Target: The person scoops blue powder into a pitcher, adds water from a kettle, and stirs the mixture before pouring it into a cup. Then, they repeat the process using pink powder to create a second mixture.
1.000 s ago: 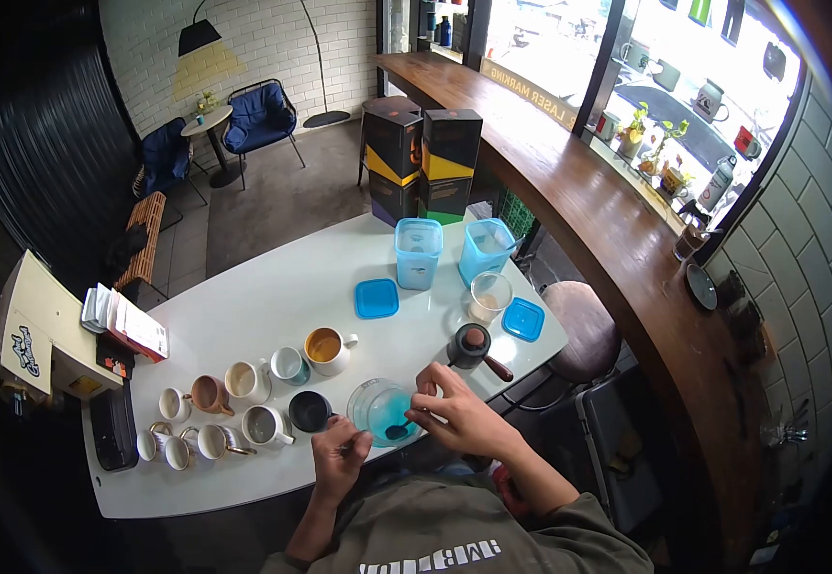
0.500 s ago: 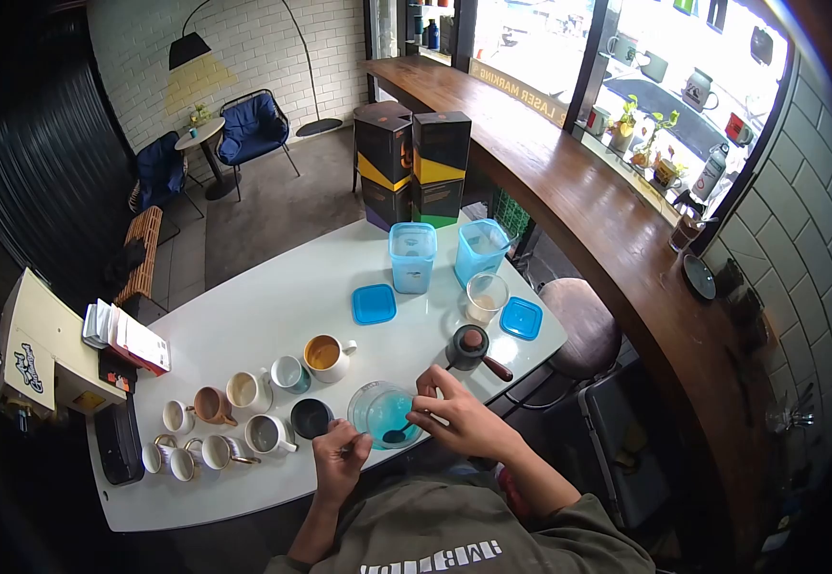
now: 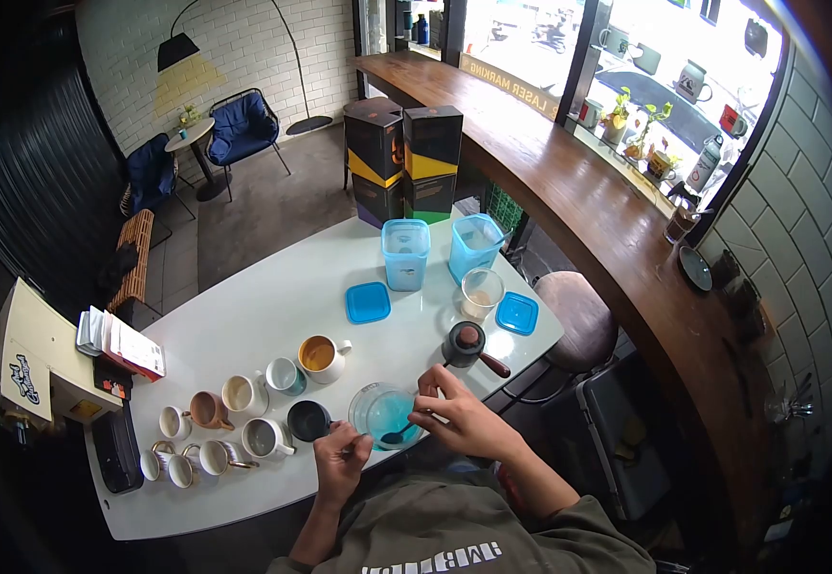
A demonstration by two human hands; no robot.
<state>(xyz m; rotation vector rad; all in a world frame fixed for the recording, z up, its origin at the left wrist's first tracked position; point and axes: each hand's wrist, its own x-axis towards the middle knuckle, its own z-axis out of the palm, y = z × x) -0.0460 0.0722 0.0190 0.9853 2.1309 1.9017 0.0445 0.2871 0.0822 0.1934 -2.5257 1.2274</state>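
A clear container (image 3: 366,407) with turquoise liquid (image 3: 392,413) stands near the front edge of the white table. My left hand (image 3: 341,461) is closed at its left side, pinching the rim. From the right, my right hand (image 3: 468,418) reaches over the container, its fingers pinched on the handle of a dark spoon (image 3: 394,437) whose head sits in the liquid. Just left of the container is a black cup (image 3: 310,419). A dark pot-like vessel with a brown knob and wooden handle (image 3: 465,342) stands beyond my right hand.
Several mugs (image 3: 241,394) fill the table's left side. Farther back are two blue tubs (image 3: 406,256), blue lids (image 3: 368,302) and a clear cup (image 3: 482,292). Stacked black boxes (image 3: 432,158) rise behind them. A wooden counter (image 3: 550,153) curves along the right, near a round stool (image 3: 576,316).
The view has shifted slightly, so the table and room sit a little farther left. Both hands keep nearly the same pose at the container, with the spoon still in the liquid.
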